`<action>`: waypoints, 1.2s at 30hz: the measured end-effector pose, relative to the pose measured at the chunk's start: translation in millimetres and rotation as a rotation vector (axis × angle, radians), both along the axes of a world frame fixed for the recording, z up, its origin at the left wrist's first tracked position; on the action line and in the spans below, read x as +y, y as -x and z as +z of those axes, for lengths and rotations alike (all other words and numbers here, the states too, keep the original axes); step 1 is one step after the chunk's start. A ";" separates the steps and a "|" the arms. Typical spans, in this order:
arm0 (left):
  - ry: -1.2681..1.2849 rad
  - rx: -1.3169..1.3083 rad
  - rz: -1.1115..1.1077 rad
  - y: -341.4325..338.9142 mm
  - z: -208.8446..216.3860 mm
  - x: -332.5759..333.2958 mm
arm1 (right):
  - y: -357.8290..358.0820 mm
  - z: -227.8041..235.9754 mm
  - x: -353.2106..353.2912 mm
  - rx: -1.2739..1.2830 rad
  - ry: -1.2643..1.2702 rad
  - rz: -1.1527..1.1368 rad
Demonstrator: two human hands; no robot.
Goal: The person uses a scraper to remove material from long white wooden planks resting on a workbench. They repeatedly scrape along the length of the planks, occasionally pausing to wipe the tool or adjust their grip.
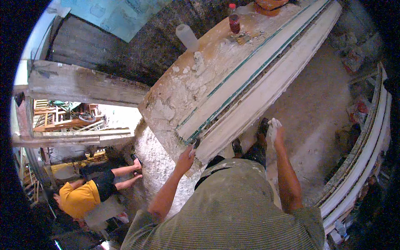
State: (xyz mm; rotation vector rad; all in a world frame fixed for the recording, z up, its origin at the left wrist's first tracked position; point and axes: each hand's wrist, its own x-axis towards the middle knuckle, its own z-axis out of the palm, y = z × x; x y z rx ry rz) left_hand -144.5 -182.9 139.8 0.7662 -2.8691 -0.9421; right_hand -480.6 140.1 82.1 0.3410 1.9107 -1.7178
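Tool in left hand [184,156] too small to ID; orange pot [270,4] cut off at top.

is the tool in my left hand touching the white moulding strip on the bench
Touching. The head view shows the tool in the left hand with its tip meeting the near end of the white moulding strip.

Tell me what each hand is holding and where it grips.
Left hand grips a small scraper-like tool by its handle. Right hand seems closed on something white, unclear what.

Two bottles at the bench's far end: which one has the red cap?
The small dark bottle, standing farther along the bench. The translucent white bottle nearer the edge has no red cap.
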 end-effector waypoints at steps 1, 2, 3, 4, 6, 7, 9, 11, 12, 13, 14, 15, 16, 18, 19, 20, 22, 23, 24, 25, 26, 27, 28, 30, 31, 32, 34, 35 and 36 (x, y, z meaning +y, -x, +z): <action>-0.066 -0.023 0.009 12.7 -0.3 0.9 | -6.7 -1.0 3.8 -0.061 0.000 -0.001; -0.139 -0.029 0.017 32.1 -1.9 0.0 | -12.2 -3.1 7.3 -0.065 0.001 0.002; -0.090 -0.053 -0.005 55.5 -4.8 2.5 | -16.3 -5.5 10.3 -0.067 -0.002 0.001; -0.049 -0.057 -0.018 81.4 -7.8 8.6 | -19.1 -7.5 12.3 -0.106 -0.021 -0.011; -0.044 -0.057 -0.032 136.4 -12.9 24.1 | -22.4 -8.3 13.9 0.268 -0.061 0.098; -0.082 -0.083 -0.015 166.6 -15.8 34.5 | -22.8 -6.2 13.9 0.305 -0.083 0.112; -0.117 -0.099 -0.011 209.7 -18.1 44.2 | -22.5 2.1 10.6 0.253 -0.131 0.098; -0.134 -0.105 -0.034 227.0 -22.0 49.2 | -21.1 13.3 5.6 0.185 -0.142 0.064; -0.109 -0.116 -0.025 222.1 -23.2 48.6 | -20.2 18.8 3.3 0.206 -0.127 0.059; -0.080 -0.069 -0.038 208.0 -23.4 44.9 | -19.4 23.5 2.1 0.246 -0.104 0.063; -0.049 -0.024 -0.054 189.5 -23.7 38.4 | -18.8 27.1 1.5 0.281 -0.091 0.059; -0.007 -0.030 -0.033 164.0 -24.0 33.6 | -18.2 29.5 2.3 0.335 -0.072 0.063; 0.028 0.046 -0.035 135.6 -23.4 29.2 | -18.1 30.5 4.1 0.387 -0.055 0.064; 0.093 0.280 -0.065 91.4 -20.4 22.2 | -17.9 29.3 11.9 0.427 -0.119 0.083; 0.007 0.105 0.012 79.9 -19.1 20.9 | -17.7 27.4 17.7 0.445 -0.153 0.092; -0.076 -0.074 0.093 73.8 -17.2 20.5 | -17.3 25.6 25.1 0.490 -0.169 0.097; -0.118 -0.102 0.073 89.5 -16.1 23.3 | -14.1 22.2 40.6 0.494 -0.166 0.079; -0.130 -0.075 0.063 106.3 -15.2 26.5 | -10.8 20.7 47.7 0.450 -0.150 0.053; -0.122 -0.085 0.008 129.5 -16.0 29.1 | -7.5 20.4 57.4 0.314 -0.106 -0.005; -0.107 -0.055 -0.050 163.2 -19.7 31.9 | -2.5 19.3 65.5 0.178 -0.044 -0.049; -0.097 -0.007 -0.102 198.0 -22.9 36.1 | 4.8 17.5 72.7 0.172 -0.082 -0.057; -0.072 0.038 -0.103 233.6 -27.3 45.9 | 13.9 15.0 79.8 0.169 -0.102 -0.053; -0.067 -0.007 -0.099 277.6 -32.7 54.4 | 24.7 11.5 86.3 0.123 -0.125 -0.068; -0.136 -0.013 -0.148 365.7 -41.7 70.4 | 51.6 2.2 98.6 0.262 -0.140 -0.032; -0.163 -0.039 -0.140 400.4 -45.4 79.2 | 63.7 -3.0 105.6 0.308 -0.150 -0.023; -0.189 -0.061 -0.129 433.8 -49.3 87.6 | 77.6 -7.9 112.6 0.313 -0.138 -0.044; -0.082 -0.074 -0.227 476.7 -52.9 94.3 | 113.3 -15.2 126.4 0.310 -0.148 -0.073; 0.051 -0.077 -0.337 479.5 -51.4 94.7 | 131.2 -16.2 136.3 0.387 -0.144 -0.061; 0.186 -0.085 -0.446 474.3 -47.4 93.8 | 149.2 -15.2 149.6 0.432 -0.182 -0.045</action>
